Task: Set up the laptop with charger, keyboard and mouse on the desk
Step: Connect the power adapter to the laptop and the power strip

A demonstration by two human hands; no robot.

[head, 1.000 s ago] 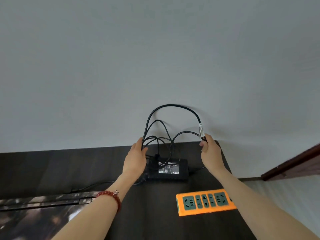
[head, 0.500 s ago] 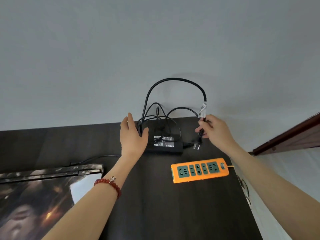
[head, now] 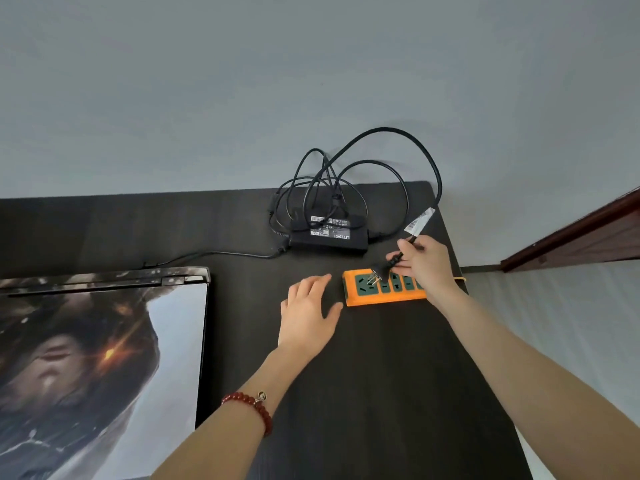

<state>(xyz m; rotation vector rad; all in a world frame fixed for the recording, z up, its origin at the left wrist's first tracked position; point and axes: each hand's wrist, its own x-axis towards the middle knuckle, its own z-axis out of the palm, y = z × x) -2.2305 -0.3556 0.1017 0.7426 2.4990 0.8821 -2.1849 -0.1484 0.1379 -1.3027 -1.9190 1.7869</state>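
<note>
A black charger brick lies at the back of the dark desk with its black cable looped above it. My right hand pinches the cable's black plug, whose metal prongs hover just over the left sockets of the orange power strip. My left hand rests flat on the desk beside the strip's left end, fingers relaxed, holding nothing. The closed laptop, its lid covered with a picture, lies at the left; a thin cable runs from the brick to its back edge.
A grey wall rises behind the desk. The desk's right edge drops to a pale floor, with a dark wooden door frame at the far right. A yellow cord leaves the strip's right end.
My left hand let go of the cable loops and came down beside the power strip. My right hand carried the plug down to the strip's sockets. The view tilted downward.
</note>
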